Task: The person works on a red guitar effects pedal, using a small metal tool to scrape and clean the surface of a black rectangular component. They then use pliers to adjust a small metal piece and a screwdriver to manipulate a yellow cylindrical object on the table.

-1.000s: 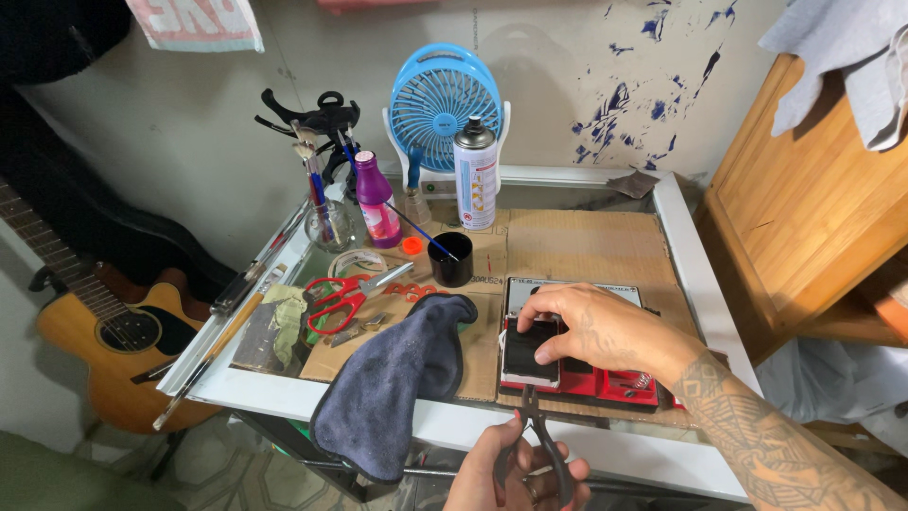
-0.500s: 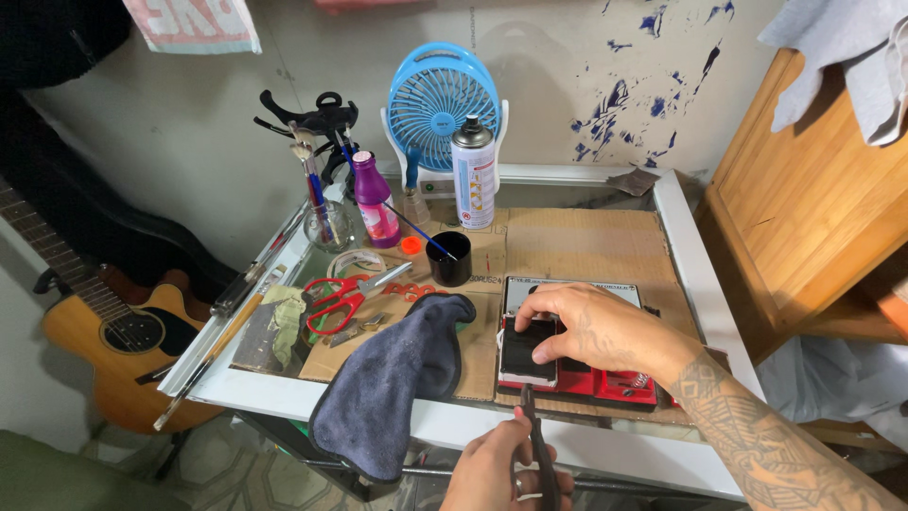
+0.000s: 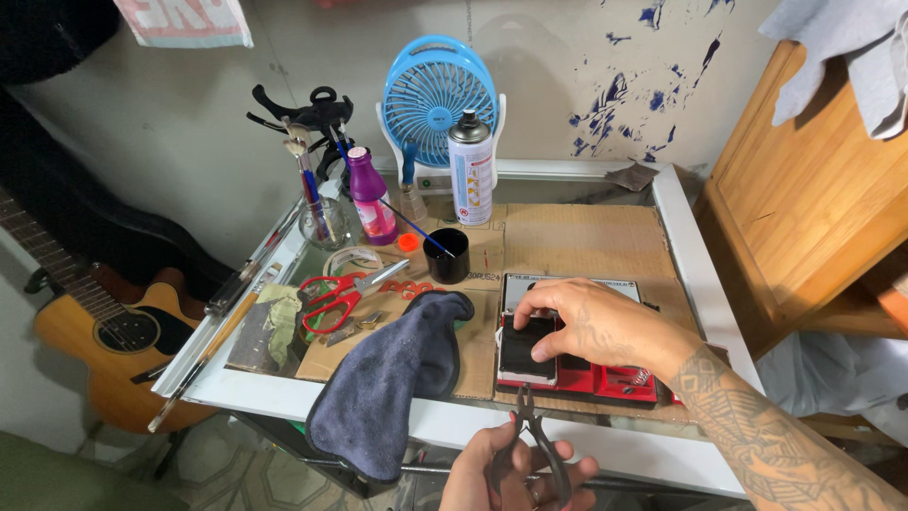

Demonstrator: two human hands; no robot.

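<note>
- Setting: a white-framed glass tabletop (image 3: 681, 237) stands against a paint-spattered wall, with cardboard sheets laid over it. A wooden cabinet (image 3: 804, 208) is at the right and a guitar (image 3: 95, 331) leans at the left.
- Right hand (image 3: 586, 326): palm down, fingers curled loosely over a small dark phone (image 3: 527, 350), pressing it in place. It steadies the phone rather than lifting it.
- Phone: lies flat on a red-and-black tray (image 3: 605, 378) near the front edge of the tabletop. Its long axis runs roughly front to back. The screen is black with a pale border; the hand hides its far end.
- Left hand (image 3: 515, 478): below the front edge, fingers closed around the handles of dark pliers (image 3: 532, 445). The pliers' tip points up and away from the person, towards the phone's near end.
- Key relation: the phone lies directly beyond the pliers' tip, close but apart. The right hand is already on it; the left hand is the one further off.
- Around: a dark blue cloth (image 3: 388, 378) hangs over the front edge just left of the phone. Red scissors (image 3: 345, 293), a black cup (image 3: 446, 255), a spray can (image 3: 470, 170) and a blue fan (image 3: 440, 99) sit further back.
</note>
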